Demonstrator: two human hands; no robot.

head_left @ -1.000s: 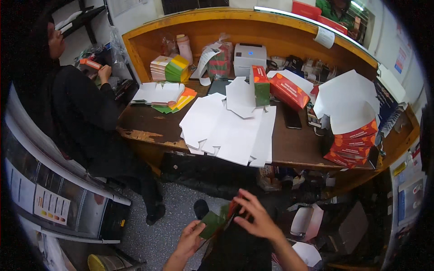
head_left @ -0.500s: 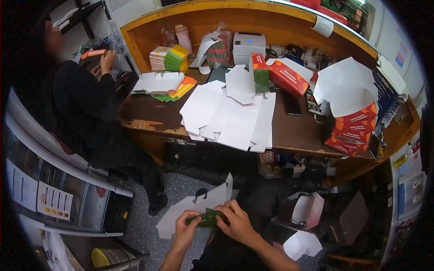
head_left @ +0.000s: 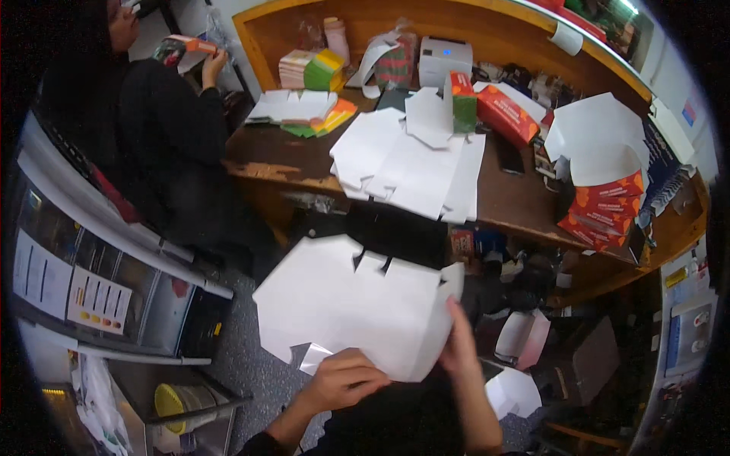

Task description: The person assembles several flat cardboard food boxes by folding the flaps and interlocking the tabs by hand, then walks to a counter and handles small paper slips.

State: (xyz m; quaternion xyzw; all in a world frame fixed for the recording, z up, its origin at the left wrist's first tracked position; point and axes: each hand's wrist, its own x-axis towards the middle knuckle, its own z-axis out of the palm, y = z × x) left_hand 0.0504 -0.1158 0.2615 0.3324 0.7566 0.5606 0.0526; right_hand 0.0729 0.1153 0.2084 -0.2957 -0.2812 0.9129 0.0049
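Observation:
A flat white cardboard box blank (head_left: 342, 304), with cut notches and angled corners, is held up before me, its plain side showing. My left hand (head_left: 346, 380) is closed on its near edge, fingers curled in a pinch. At the right end my right hand (head_left: 459, 342) grips the blank beside a narrow flap that stands up; part of its fingers is hidden behind the card. Beyond, more white box blanks (head_left: 411, 167) lie in an overlapping pile on the wooden desk (head_left: 506, 209).
Folded red boxes (head_left: 604, 213) stand stacked at the desk's right. A label printer (head_left: 445, 61) and green-yellow cartons (head_left: 323, 72) are at the back. Another person (head_left: 167, 144) stands at left holding an orange box. Open cartons (head_left: 525, 338) lie low right; a glass-fronted cabinet (head_left: 137, 281) is left.
The blank has been raised and turned, from its green printed edge between both hands to its white face spread out flat. My right hand has shifted to its right end. The view has shifted.

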